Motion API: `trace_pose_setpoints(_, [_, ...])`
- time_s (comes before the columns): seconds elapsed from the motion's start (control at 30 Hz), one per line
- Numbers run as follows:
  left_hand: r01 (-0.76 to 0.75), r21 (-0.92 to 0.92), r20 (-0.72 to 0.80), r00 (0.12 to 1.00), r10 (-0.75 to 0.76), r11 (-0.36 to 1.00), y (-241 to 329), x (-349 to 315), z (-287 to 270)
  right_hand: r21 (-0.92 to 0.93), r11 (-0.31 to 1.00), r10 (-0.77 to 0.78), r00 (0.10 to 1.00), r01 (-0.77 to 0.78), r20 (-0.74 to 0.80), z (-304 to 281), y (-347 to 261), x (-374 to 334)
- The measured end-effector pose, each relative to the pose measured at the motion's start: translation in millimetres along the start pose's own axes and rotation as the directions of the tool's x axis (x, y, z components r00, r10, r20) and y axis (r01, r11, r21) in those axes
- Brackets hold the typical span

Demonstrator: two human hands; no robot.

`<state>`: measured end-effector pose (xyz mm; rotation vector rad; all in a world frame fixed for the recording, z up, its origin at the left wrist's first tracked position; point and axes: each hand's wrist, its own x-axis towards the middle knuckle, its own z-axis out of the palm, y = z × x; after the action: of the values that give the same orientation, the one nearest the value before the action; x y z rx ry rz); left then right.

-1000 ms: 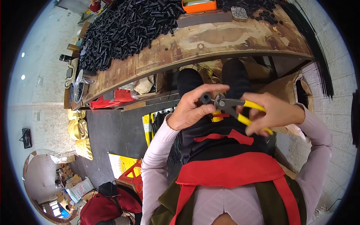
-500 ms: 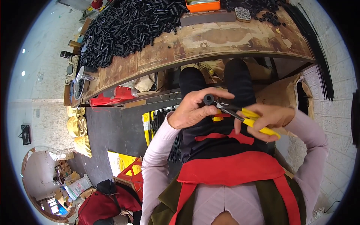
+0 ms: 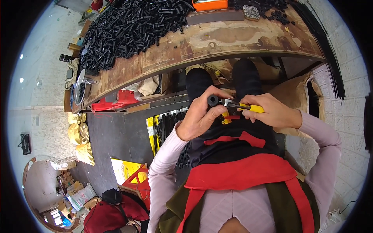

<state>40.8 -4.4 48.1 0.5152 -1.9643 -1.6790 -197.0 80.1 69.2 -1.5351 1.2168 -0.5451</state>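
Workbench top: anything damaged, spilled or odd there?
Its wooden surface looks worn, with pale, irregular patches where the finish seems gone. Small black pieces lie loose near the square box, though that may be normal here.

We raised our right hand point(image 3: 274, 112) slightly, just right of the frame's centre, squeezed together the handles of the yellow-handled pliers point(image 3: 254, 109), which earlier splayed toward the lower right, and swung the tool nearly level.
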Motion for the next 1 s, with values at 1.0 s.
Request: trace_pose_setpoints(1.0, [-0.091,-0.297,-0.251,0.968,0.014,0.951,-43,105,-16,-0.679,0.658,-0.264,0.745,-0.327,-0.613,-260,106,144])
